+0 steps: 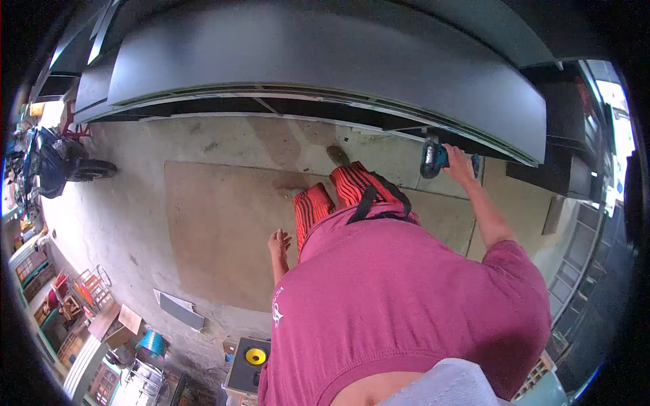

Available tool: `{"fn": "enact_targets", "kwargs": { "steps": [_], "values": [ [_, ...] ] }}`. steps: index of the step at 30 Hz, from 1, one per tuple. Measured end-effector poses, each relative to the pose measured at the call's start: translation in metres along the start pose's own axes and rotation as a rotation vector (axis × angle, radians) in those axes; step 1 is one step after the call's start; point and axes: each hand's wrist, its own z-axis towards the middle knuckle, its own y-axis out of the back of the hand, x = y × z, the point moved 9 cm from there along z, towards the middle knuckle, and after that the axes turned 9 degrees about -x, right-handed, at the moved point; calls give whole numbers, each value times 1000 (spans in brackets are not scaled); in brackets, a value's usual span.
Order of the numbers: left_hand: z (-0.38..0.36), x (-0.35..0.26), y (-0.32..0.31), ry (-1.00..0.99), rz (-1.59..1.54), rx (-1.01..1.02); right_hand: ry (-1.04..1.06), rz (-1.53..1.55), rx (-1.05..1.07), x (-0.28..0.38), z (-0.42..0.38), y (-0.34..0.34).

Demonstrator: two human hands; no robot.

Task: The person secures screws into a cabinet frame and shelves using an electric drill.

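Observation:
My right hand (460,165) is wrapped round the grip of a teal and black cordless drill (431,158). The drill's front end points up at the lower edge of a long dark grey cabinet (325,57), close to its right end. Whether the tip touches the cabinet cannot be made out. Low on my left side, my left hand (279,241) hangs over the floor, its fingers loosely bent and apart, holding nothing.
A brown sheet (217,230) lies on the concrete floor. A motorcycle (57,162) stands at far left. Behind me are a grey board (181,312), a speaker with a yellow cone (255,356) and a blue basket (153,342). Dark cabinets (552,162) stand at right.

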Motion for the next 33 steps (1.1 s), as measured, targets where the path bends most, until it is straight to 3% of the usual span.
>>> {"fn": "enact_targets", "kwargs": {
  "steps": [12, 15, 22, 26, 32, 33],
  "values": [
    [-21, -22, -75, -110, -57, 73, 141, -160, 36, -45, 16, -28],
    [-22, -12, -72, -116, -63, 56, 158, -171, -13, -52, 20, -27],
    [-23, 29, -52, -41, -185, -78, 200, -248, 106, -60, 22, -32],
    [-29, 47, -50, -44, -150, -99, 251, -235, -22, -55, 18, -34],
    [-32, 32, -52, -98, -162, -140, 182, -254, 89, -36, 25, -31],
    [-29, 33, -51, -123, -180, -136, 107, -211, 217, -35, 27, -40]
  ]
}}
